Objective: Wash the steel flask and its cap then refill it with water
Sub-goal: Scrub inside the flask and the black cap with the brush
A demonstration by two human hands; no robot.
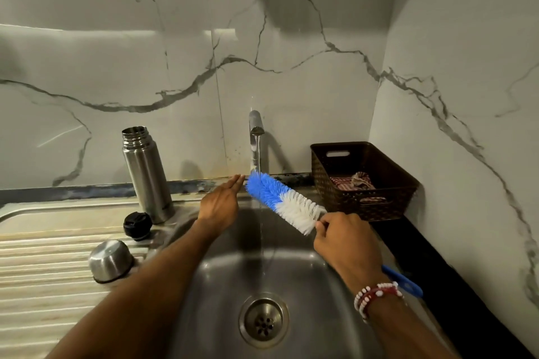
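Note:
The steel flask (145,172) stands upright and uncapped on the drainboard, left of the sink. In front of it lie its black stopper (137,225) and, upside down, its steel cup cap (110,260). My right hand (347,245) grips the handle of a blue and white bottle brush (285,201), whose blue tip sits under the running stream from the tap (255,125). My left hand (221,202) is flat, fingers together and extended, just left of the bristles, holding nothing.
The steel sink (291,277) has an open drain (264,320) below the stream. A brown woven basket (388,181) with a cloth inside stands at the right against the marble wall. The ribbed drainboard (43,265) stretches left.

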